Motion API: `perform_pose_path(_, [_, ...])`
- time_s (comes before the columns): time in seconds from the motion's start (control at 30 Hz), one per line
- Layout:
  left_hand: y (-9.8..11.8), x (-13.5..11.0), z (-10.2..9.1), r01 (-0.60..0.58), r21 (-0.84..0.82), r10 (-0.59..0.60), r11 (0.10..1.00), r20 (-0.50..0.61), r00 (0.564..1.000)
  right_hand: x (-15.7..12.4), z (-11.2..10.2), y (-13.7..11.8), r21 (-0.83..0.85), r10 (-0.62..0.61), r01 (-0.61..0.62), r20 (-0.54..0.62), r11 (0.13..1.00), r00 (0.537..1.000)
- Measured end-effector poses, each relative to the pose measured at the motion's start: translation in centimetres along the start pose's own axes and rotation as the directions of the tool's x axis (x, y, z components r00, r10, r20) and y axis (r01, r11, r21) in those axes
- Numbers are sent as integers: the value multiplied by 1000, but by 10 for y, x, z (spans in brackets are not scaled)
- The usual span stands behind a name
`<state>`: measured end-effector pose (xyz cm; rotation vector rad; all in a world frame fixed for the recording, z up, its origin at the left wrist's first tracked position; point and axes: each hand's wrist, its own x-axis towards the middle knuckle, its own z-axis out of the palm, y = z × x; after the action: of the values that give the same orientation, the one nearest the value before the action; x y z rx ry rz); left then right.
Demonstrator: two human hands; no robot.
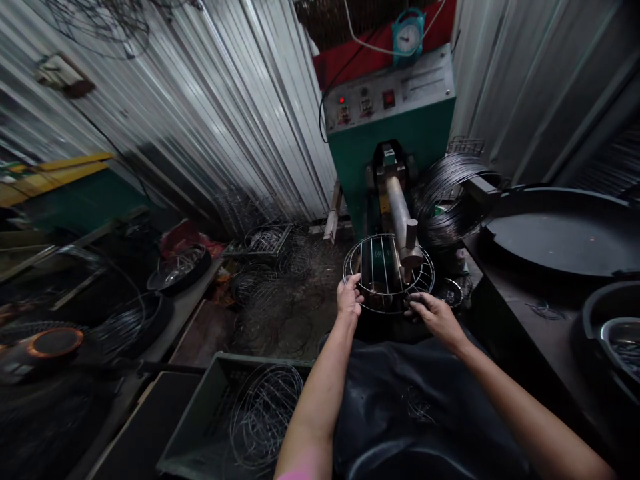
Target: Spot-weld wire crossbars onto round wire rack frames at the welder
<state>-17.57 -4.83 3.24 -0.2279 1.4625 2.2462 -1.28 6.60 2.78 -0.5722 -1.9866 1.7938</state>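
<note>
A round wire basket (376,291) with a ring rim and straight cross wires is held in front of the green spot-welding machine (395,130). My left hand (351,297) grips its rim on the left side. At the near right edge, the fingers of my right hand (431,315) are pinched together close to the lower ring; what they hold, if anything, is too small to make out. The machine's metal arm (399,203) reaches down over the basket, and its tip lies inside the ring's outline. A dark apron (390,400) covers my lap.
A coil of wire (453,193) stands right of the machine. Beyond it, a large black pan (565,230) sits on a bench, with a black tub (595,327) nearer. At lower left a green crate (200,407) contains wire rings (267,413). More wire parts litter the floor.
</note>
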Motion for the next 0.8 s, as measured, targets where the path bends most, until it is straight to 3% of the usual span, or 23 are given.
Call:
perform_pose_path(0.33, [0,3,8,22,14,-22,1000,-32,999,8,-6,-4,-29,0,0,3,1000,1000])
perform_pose_path(0.57, [3,3,12,99,27,-96,995,-83,992,14,-8,-6,-80,-25,25,7,996,1000])
perform_pose_path(0.8, [3,1,12,113,25,-110,993,-102,989,12,-7,-10,-25,13,-13,4,1000,1000])
